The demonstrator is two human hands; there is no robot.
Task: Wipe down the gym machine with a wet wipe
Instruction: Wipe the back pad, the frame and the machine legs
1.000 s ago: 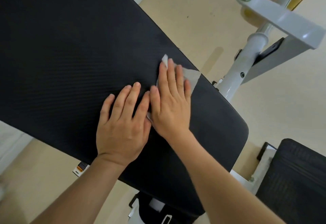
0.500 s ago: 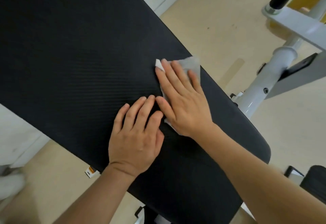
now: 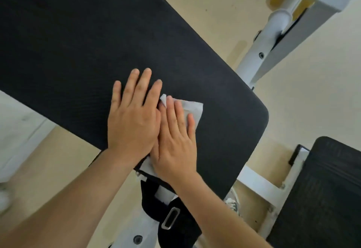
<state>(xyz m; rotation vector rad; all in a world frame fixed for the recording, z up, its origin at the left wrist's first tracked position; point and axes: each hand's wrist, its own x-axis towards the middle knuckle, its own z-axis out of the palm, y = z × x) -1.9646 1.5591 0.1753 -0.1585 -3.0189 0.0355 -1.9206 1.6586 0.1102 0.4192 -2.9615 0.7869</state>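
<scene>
Pressing the wet wipe [image 3: 193, 109] flat, right hand [image 3: 175, 142] on black pad [image 3: 78, 42].

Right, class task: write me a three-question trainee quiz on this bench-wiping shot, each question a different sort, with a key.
1. True or false: the wet wipe lies under the right hand.
2. Multiple choice: the left hand is A) flat on the black pad, B) gripping the white frame, C) lifted clear of the bench.
3. Fill in: the visible part of the wipe sticks out beyond the right hand's ____.

Key: 1 true; 2 A; 3 fingertips.
</scene>
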